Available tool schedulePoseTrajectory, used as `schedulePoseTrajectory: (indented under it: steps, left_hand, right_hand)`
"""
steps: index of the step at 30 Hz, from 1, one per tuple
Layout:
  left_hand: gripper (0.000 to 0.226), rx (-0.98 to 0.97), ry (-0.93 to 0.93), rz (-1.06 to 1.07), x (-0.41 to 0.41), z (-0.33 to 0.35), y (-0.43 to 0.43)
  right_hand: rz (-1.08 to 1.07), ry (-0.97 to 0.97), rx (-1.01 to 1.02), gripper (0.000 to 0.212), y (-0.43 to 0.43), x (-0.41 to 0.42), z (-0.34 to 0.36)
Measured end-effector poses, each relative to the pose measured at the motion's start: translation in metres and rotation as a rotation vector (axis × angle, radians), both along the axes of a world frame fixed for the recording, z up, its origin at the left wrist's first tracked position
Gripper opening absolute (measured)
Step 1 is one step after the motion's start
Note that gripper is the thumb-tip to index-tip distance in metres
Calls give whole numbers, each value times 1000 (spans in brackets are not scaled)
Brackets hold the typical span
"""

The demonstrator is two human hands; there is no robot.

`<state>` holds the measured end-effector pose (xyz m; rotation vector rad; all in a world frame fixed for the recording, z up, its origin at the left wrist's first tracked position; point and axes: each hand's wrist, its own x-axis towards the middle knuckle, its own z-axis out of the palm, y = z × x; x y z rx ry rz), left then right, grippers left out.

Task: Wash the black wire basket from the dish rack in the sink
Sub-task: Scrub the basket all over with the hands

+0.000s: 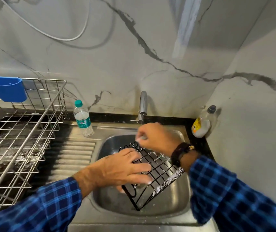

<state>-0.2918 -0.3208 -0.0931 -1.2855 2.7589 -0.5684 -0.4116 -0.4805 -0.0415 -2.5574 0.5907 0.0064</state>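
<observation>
Water bottle left of faucet, soap bottle right.

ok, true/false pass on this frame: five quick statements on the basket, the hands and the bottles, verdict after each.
1. The black wire basket is in the sink, with foam on it. True.
2. The left hand holds the black wire basket. True.
3. The water bottle has a blue cap. False: the cap is green.
4. The soap bottle stands on the ribbed drainboard. False: it stands on the counter in the right corner, by the wall.
5. The blue cup hangs on the dish rack. True.
</observation>
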Motion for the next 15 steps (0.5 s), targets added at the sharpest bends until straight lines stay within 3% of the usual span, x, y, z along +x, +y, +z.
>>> schedulePoseTrajectory:
  steps: [2, 6, 8, 13, 15]
  left_hand:
    - [98, 0, -12, -10, -4, -5, -4]
    - [81, -37, -17, -115, -4, -8, -4]
    - [75, -47, -56, -160, -4, -9, -4]
    - [61, -81, -153, -223, -4, -7, -11]
    - [62, -68, -174, -236, -7, -3, -14]
  right_hand:
    - [74, 5, -27, 5, 13, 16, -6]
    - [-146, 261, -183, 11, -47, 2, -21]
    - [-145, 312, -121, 11, -68, -12, -28]
    - [66, 173, 162, 12, -44, -3, -25]
    - [133, 181, 173, 12, -38, 3, -23]
